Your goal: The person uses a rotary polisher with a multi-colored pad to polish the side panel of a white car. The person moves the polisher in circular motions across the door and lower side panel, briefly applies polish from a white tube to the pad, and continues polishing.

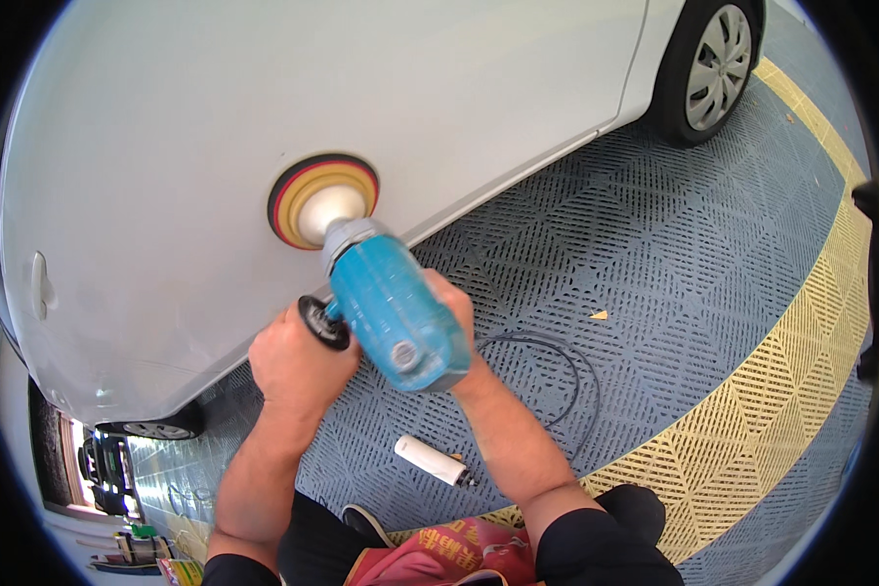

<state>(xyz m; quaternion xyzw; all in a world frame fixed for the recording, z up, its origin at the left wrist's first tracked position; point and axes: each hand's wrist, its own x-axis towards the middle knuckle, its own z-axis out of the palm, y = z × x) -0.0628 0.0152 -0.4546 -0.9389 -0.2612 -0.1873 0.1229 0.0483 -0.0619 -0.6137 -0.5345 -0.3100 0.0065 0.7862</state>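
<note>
A blue power polisher (392,300) reaches from my hands to the side of a white car (190,110). Its round pad (324,199), yellow with a red ring and a dark rim, lies against the lower door panel. My left hand (300,359) grips the polisher's side handle, whose black end disc (324,322) shows above the fingers. On the other side, my right hand (460,315) is wrapped around the tool's body or rear grip, mostly hidden behind the blue housing.
A white bottle (430,460) lies on the blue grated floor (666,242) near my feet. Beside my right forearm loops a dark cord (575,373). Car wheels (714,69) stand at upper right and lower left. A yellow floor band (769,351) curves along the right.
</note>
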